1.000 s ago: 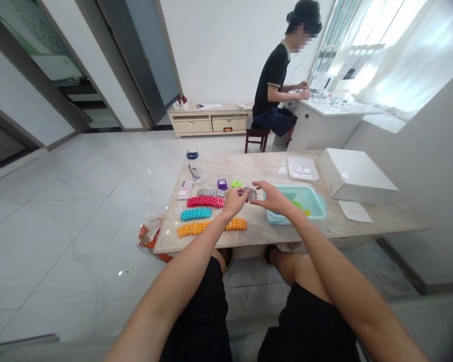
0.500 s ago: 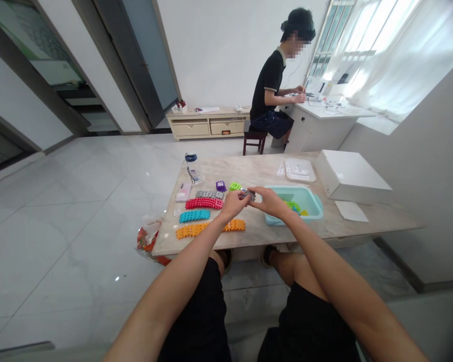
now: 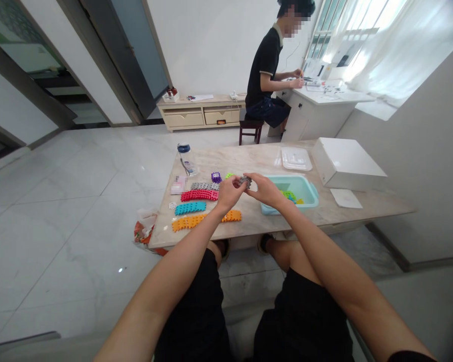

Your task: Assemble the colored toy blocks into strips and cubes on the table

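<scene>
My left hand [image 3: 229,192] and my right hand [image 3: 263,190] meet above the table, their fingers closed round small grey interlocking building pieces [image 3: 244,181]. Fingers partly hide these pieces, so their number is unclear. Left of the hands lie joined strips of such pieces: a grey strip [image 3: 205,186], a red strip [image 3: 199,195], a blue strip [image 3: 190,208] and an orange strip [image 3: 189,222], partly covered by my left forearm. Behind them sit a purple block [image 3: 216,177] and a green piece [image 3: 229,175]. A light-blue bin [image 3: 310,193] at the right holds green, blue and yellow pieces.
A water bottle [image 3: 187,160] and a pink packet [image 3: 178,185] stand at the table's left. A clear lid [image 3: 296,159], a white box [image 3: 348,160] and a white sheet [image 3: 346,198] lie at the right. Another person [image 3: 266,65] sits at a desk beyond.
The whole scene has shifted slightly up as the camera tilted down. Both hands stay together on the grey pieces, whose angle between the fingers has changed a little.
</scene>
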Action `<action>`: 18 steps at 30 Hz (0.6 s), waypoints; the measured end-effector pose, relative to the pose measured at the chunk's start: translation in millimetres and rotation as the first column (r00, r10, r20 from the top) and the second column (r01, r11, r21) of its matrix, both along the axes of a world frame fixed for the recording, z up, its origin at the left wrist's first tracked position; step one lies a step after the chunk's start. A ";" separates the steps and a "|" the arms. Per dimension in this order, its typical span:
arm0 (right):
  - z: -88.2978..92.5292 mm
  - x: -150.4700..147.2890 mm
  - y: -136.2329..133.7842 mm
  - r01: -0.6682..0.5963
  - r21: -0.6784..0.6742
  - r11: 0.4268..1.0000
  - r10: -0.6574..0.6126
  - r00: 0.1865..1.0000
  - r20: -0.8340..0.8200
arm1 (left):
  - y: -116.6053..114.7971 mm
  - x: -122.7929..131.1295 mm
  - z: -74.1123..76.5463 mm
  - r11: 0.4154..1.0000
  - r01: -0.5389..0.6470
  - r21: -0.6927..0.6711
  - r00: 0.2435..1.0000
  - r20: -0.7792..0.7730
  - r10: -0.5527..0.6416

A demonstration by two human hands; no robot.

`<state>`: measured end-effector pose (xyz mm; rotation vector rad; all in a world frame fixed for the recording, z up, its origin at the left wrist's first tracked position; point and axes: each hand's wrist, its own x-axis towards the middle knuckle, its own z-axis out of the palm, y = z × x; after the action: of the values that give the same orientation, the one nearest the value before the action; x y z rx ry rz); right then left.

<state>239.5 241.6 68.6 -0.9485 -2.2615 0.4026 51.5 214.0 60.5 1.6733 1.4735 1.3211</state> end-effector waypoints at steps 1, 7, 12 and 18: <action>-1.4 0.2 0.7 -0.003 0.013 1.000 0.003 1.000 -0.009 | 0.8 0.2 -0.6 1.000 -0.008 0.011 1.000 0.002 0.008; -9.2 1.4 5.2 -0.001 0.057 0.998 0.002 1.000 -0.019 | 1.3 0.9 -1.7 0.999 -0.017 0.038 0.999 -0.043 0.018; -11.8 1.6 6.8 -0.023 0.069 0.997 0.025 0.999 -0.030 | 0.8 0.8 -2.2 0.998 0.043 0.037 0.996 -0.075 -0.041; -12.3 -0.4 7.0 -0.007 0.075 0.997 0.009 1.000 -0.022 | 2.1 0.8 -2.6 1.000 0.000 0.031 0.999 -0.041 0.002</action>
<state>239.1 248.6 56.3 -0.8931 -2.2449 0.3282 52.3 216.1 57.9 1.7289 1.4844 1.3239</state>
